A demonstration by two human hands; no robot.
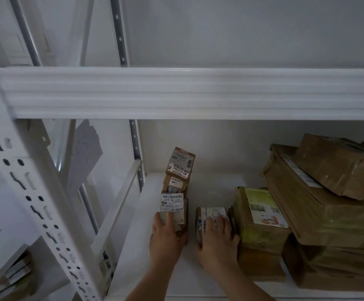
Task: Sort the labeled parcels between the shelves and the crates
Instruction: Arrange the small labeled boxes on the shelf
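Now my left hand point(165, 233) grips a small labeled brown cardboard parcel point(173, 210) on the white metal shelf point(155, 268), while my right hand point(216, 240) grips a second small taped parcel point(211, 213).

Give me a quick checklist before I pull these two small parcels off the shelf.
1. Left hand holds the front small parcel: ok.
2. Right hand rests on the handwritten-label parcel, full grip: cannot tell.
3. Two small boxes stacked behind the left parcel, leaning: not ok, may topple.
4. Green-taped stack touching the right parcel: cannot tell.
5. Free shelf space in front: ok.
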